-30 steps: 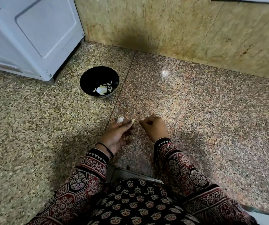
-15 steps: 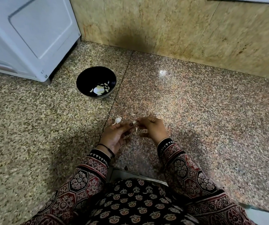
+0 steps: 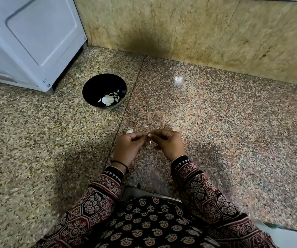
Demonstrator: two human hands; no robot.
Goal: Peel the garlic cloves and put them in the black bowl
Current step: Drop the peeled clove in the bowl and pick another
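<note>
My left hand [image 3: 128, 147] and my right hand [image 3: 167, 143] meet fingertip to fingertip low over the granite floor. Between them they pinch a small garlic clove [image 3: 149, 142], of which only a pale sliver shows. Another white clove [image 3: 129, 131] lies on the floor just beyond my left hand's fingers. The black bowl [image 3: 92, 86] stands on the floor farther away to the left, with several pale garlic pieces [image 3: 108, 99] in its bottom.
A white appliance [image 3: 27, 38] stands at the far left, close behind the bowl. A yellowish stone wall [image 3: 198, 29] runs along the back. A metal edge [image 3: 144, 193] shows just in front of my lap.
My right hand has moved left to meet my left hand, and both now pinch the clove together. My left hand has turned inward.
</note>
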